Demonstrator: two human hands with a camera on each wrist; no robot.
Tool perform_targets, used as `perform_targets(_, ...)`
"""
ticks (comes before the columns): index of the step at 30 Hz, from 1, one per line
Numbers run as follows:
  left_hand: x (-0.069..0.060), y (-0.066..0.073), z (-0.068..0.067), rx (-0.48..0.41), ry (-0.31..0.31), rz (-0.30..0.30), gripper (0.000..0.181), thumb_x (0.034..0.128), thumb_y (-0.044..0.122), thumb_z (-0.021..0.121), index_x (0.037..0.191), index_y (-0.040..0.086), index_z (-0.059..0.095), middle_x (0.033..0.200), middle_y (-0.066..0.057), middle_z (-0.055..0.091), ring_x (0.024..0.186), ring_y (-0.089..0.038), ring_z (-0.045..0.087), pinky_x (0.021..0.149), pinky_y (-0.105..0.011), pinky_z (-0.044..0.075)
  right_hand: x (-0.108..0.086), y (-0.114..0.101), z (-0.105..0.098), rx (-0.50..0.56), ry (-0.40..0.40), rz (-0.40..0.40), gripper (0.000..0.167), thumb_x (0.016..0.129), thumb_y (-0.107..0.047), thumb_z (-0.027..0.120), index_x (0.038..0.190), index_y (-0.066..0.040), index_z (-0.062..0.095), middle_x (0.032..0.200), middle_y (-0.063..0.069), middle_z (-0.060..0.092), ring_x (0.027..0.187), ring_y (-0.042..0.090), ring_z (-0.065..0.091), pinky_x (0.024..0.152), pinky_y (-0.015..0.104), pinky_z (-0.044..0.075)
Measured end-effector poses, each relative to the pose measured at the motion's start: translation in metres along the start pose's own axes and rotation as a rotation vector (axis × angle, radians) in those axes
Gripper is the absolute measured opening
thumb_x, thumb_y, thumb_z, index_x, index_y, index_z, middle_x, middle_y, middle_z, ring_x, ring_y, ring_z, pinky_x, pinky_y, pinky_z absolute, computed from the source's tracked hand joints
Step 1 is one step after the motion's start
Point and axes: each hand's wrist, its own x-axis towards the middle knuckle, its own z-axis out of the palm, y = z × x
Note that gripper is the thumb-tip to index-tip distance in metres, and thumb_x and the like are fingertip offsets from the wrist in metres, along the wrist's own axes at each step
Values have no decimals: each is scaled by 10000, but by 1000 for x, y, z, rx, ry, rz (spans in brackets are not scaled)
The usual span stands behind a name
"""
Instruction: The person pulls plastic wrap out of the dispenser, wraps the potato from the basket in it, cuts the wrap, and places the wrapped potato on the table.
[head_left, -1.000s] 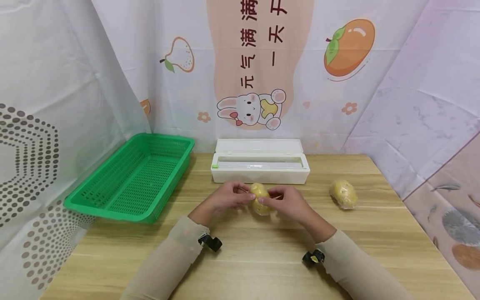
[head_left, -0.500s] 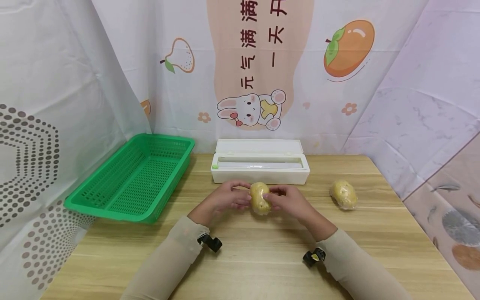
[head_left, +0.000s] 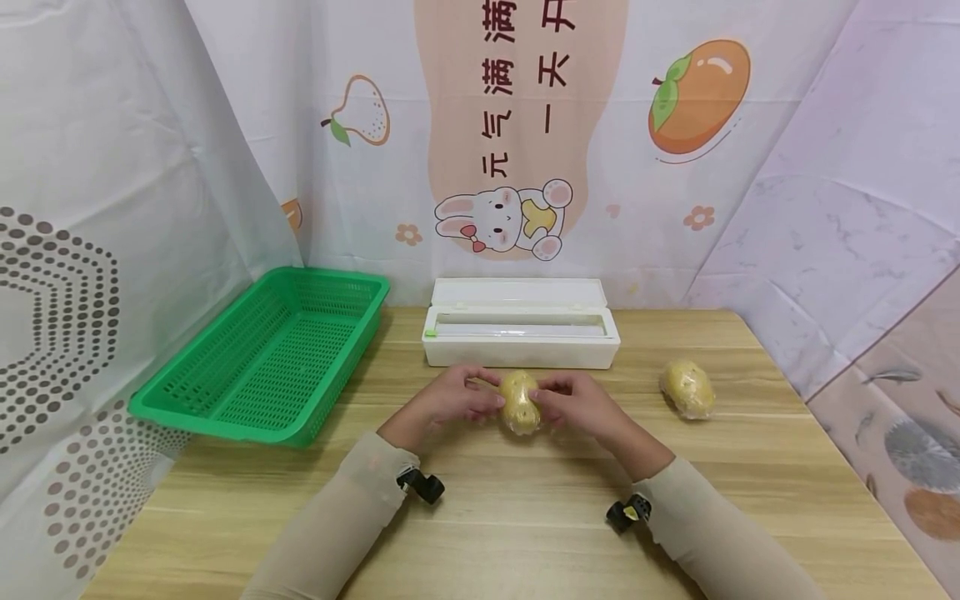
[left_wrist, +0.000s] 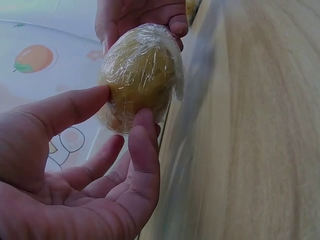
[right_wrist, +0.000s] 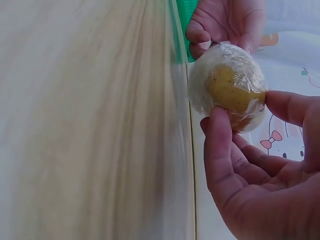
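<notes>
A yellow potato point(head_left: 519, 402) wrapped in clear cling film is held between both hands, in front of the white box. My left hand point(head_left: 455, 395) pinches its left side with thumb and fingertips. On the opposite side, the thumb and fingers of my right hand point(head_left: 579, 405) pinch it too. The left wrist view shows the film on this potato point(left_wrist: 142, 72) creased, with a loose flap along one edge. In the right wrist view small dark spots show through the film on the potato point(right_wrist: 227, 87).
Behind the hands stands a white cling film box point(head_left: 521, 350), lid raised, a roll inside. A green perforated basket point(head_left: 330, 383) is at the left. Another film-wrapped potato point(head_left: 687, 390) lies to the right on the wooden table point(head_left: 510, 533). A printed curtain point(head_left: 630, 233) hangs behind.
Both thumbs have shifted from the potato's upper face towards its sides, so more of its top shows. The potato has turned slightly between the hands. Box, basket and other potato stay put.
</notes>
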Motion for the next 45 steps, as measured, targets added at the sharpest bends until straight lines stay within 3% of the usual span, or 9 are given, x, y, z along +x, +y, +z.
perform_targets(5,0,-3,1,29,-5,3,420,887,141,809,1253,23,641,902,-95,760,726,-175,695,635,-290,575,1,3,0,21,-44,27,421,996,-249,695,1268,72,668,1068,147,736,827,224,724,763,388,630)
perform_targets(10,0,-6,4,5,-16,-10,399,883,109,807,1237,14,649,936,-123,765,747,-186,715,628,-305,598,1,4,-1,15,-77,40,413,1002,-227,688,1278,79,670,1112,170,742,851,221,744,792,382,634)
perform_targets(18,2,-7,8,-24,-8,-49,427,880,106,820,1254,24,630,966,-146,753,781,-211,733,641,-340,622,3,9,-4,42,-66,97,470,988,-213,709,1372,33,594,1126,211,713,830,261,753,751,400,640)
perform_targets(26,-1,-4,10,-38,-15,-42,412,890,70,801,1253,8,616,994,-180,736,767,-250,761,673,-406,640,6,14,-6,40,-81,82,479,971,-223,734,1374,0,604,1083,194,740,819,273,757,723,410,640)
perform_targets(45,1,-7,8,-55,-36,-45,447,898,71,796,1290,-6,594,1073,-193,734,794,-264,772,712,-405,643,4,11,-12,2,-93,81,483,970,-280,738,1366,-27,625,1112,186,747,855,284,759,732,412,637)
